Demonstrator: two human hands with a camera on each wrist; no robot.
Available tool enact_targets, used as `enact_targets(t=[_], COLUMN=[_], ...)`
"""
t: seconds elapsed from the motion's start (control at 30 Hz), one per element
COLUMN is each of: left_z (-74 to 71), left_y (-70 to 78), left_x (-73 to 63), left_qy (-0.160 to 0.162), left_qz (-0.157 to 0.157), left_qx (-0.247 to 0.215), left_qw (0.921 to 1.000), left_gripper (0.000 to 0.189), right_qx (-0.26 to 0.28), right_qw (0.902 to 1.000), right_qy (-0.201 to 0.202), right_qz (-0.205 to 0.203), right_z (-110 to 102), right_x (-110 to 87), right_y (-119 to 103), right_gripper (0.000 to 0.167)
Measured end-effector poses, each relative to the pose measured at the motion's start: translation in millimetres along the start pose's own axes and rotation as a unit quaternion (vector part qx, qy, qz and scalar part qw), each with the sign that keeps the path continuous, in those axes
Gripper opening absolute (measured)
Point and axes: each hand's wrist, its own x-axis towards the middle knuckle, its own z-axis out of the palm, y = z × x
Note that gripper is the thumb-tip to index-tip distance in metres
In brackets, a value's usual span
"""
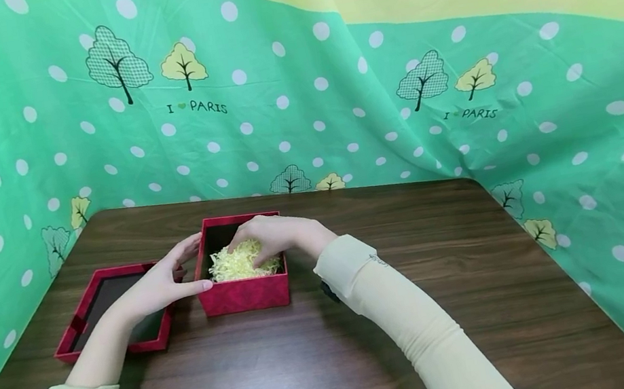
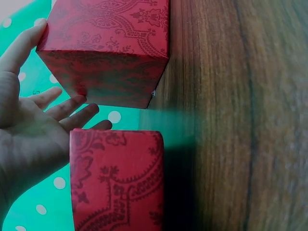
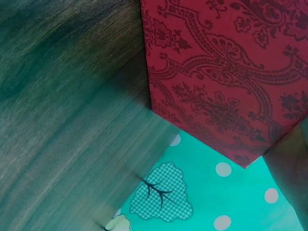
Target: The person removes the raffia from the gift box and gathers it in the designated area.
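Note:
A red patterned box (image 1: 245, 295) stands uncovered on the table, with pale yellow shredded paper (image 1: 243, 261) inside. My left hand (image 1: 157, 289) is at its left side, the thumb touching the front left corner. In the left wrist view the left hand's fingers (image 2: 74, 108) spread beside the box wall. My right hand (image 1: 275, 235) reaches over the right wall into the box. Its thumb and fingers stand apart on the shredded paper; some fingertips are hidden. The right wrist view shows only the outer box wall (image 3: 226, 72), with much of the hand out of sight.
Left of the box lies a red lid (image 1: 154, 345), its dark inside facing up, under the left forearm. The dark wooden table (image 1: 422, 258) extends right and toward the front. A green dotted cloth (image 1: 297, 107) hangs behind and along both sides.

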Motion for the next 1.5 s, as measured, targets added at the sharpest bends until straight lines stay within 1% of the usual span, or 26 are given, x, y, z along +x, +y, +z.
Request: enact_targets(t=[0.2,0.37,0.47,0.63,0.8,1.1,1.27,1.4,1.5], left_z=[0.3,0.4,0.4,1.1,2.3,1.7,1.8,2.3,2.0], left_y=[1.9,1.5,0.6,1.0,1.4,0.0,-0.7,-0.6,-1.0], left_x=[-0.2,0.9,1.0,0.3,-1.6,-3.2,-3.6,-2.9,-2.3], left_qy=[-0.01,-0.013,-0.013,-0.011,-0.006,-0.008,-0.01,-0.011,-0.012], left_qz=[-0.015,-0.017,-0.016,-0.014,-0.014,0.004,-0.001,-0.01,-0.006], left_qx=[0.001,-0.001,-0.002,-0.005,-0.002,-0.003,-0.008,-0.012,-0.01], left_qw=[0.9998,0.9998,0.9998,0.9998,0.9999,1.0,0.9999,0.9998,0.9999], left_gripper=[0.089,0.088,0.089,0.089,0.089,0.087,0.087,0.088,0.087], right_qx=[0.008,-0.004,0.007,0.028,0.027,0.039,0.05,0.041,0.031], right_qw=[1.0,0.9999,0.9996,0.9984,0.9976,0.9953,0.9939,0.9933,0.9931], right_qy=[0.002,0.016,0.027,0.048,0.064,0.088,0.098,0.108,0.113], right_qz=[0.006,0.003,0.006,0.008,0.006,0.001,0.005,0.006,0.007], right_z=[2,4,5,3,1,-8,-12,-17,-22], right_x=[2.5,3.6,3.3,1.3,-0.2,-5.3,-8.0,-10.4,-12.3], right_y=[1,3,4,4,4,2,-1,-3,-4], right_gripper=[0.042,0.036,0.032,0.031,0.028,0.027,0.027,0.027,0.027])
